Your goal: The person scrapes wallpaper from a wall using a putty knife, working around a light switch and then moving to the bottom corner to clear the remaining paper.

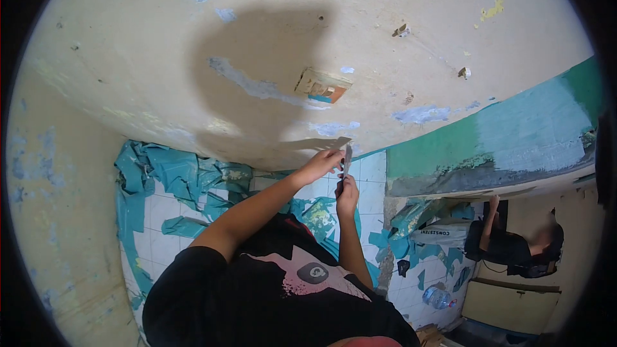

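In front of my chest, just below the wall, a putty knife (348, 159) points upward with its thin metal blade. My right hand (348, 196) is closed around its lower end. The fingers of my left hand (323, 166) are pinched together at the side of the blade; the exact contact is too small to make out. Above the hands, the beige wall (270, 135) has patches of pale bluish filler (254, 83). An uncovered electrical box (323, 85) is set into it. The shadow of my head falls on the wall.
Crumpled teal sheeting (170, 167) covers parts of the white tiled floor (160, 209). On the right are a green-painted wall band (437, 156), a water bottle (439, 297), a grey sack (440, 234), a beige cabinet (511, 306) and another person (514, 244) with one arm raised.
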`<act>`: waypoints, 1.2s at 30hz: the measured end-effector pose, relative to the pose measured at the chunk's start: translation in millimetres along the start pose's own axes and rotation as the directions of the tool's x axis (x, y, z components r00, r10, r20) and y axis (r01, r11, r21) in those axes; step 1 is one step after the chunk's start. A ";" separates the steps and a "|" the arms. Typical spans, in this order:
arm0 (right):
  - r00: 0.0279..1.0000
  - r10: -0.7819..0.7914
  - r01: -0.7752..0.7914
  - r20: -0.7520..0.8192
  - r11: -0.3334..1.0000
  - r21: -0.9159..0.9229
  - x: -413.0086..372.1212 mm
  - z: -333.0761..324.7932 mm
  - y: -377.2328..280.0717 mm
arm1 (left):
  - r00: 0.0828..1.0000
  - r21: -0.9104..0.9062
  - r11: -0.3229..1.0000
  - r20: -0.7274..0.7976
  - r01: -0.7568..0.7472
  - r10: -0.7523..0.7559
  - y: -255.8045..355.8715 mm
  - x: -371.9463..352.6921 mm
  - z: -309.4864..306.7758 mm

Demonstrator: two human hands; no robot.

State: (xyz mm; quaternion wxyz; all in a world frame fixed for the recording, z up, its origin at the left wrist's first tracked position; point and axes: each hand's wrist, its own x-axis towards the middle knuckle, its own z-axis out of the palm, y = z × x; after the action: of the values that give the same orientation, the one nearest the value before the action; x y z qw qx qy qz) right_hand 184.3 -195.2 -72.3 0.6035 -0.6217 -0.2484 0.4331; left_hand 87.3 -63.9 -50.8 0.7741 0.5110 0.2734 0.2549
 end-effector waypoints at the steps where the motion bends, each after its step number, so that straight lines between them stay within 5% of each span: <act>1: 0.985 -0.165 0.150 -0.056 0.965 -0.213 0.9 0.4 -1.4 | 0.999 -0.014 1.000 0.031 -0.026 0.026 4.1 -0.3 1.8; 2: 0.939 -0.335 0.275 -0.075 0.864 -0.422 1.9 0.2 -3.0 | 0.999 -0.015 1.000 0.029 -0.026 0.027 8.1 0.0 4.8; 7: 0.986 -0.160 0.128 -0.055 0.917 -0.377 -5.3 1.4 -25.2 | 0.986 0.204 0.972 -0.097 -0.117 0.139 4.7 11.1 13.3; 11: 0.978 -0.204 0.168 -0.038 0.889 -0.426 -3.2 5.9 -31.3 | 0.955 0.230 0.957 -0.192 -0.179 0.225 7.1 17.4 14.3; 15: 0.974 -0.206 0.123 -0.091 0.828 -0.547 -5.3 13.0 -34.2 | 0.974 0.278 0.959 -0.197 -0.056 0.114 5.1 17.7 4.4; 18: 0.992 0.014 -0.079 -0.129 0.852 -0.518 -14.2 16.5 -54.4 | 0.980 0.227 0.972 -0.196 0.062 -0.017 -2.6 13.9 -2.8; 20: 0.996 -0.019 -0.032 -0.090 0.846 -0.532 -16.0 11.5 -50.2 | 0.980 0.184 0.978 -0.190 0.095 -0.059 -3.1 11.6 -3.5; 25: 0.974 -0.210 0.127 -0.082 0.813 -0.568 -20.8 14.4 -58.4 | 0.980 0.246 0.962 -0.129 -0.117 0.152 24.0 -3.3 1.6; 28: 0.961 -0.270 0.164 -0.065 0.740 -0.652 -14.5 18.3 -70.0 | 0.972 0.256 0.961 -0.175 -0.109 0.157 19.3 5.2 0.9; 31: 0.981 -0.192 0.105 -0.041 0.689 -0.717 -9.5 19.8 -71.9 | 0.977 0.253 0.966 -0.215 0.060 -0.004 15.2 8.4 -0.5; 33: 0.975 0.192 -0.220 -0.108 0.861 -0.458 -15.0 20.0 -77.9 | 0.976 0.215 0.971 -0.212 0.102 -0.056 13.3 7.2 -5.2; 36: 0.994 0.060 -0.100 -0.091 0.842 -0.531 -16.4 15.4 -66.2 | 0.980 0.186 0.979 -0.191 0.089 -0.053 16.0 3.6 -3.8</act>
State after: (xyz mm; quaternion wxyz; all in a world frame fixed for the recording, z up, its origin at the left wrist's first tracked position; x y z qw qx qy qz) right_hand 177.3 -190.8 -2.9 0.3965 -0.7898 -0.3113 0.3493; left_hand 85.4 -53.4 -37.8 0.7006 0.5477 0.3858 0.2455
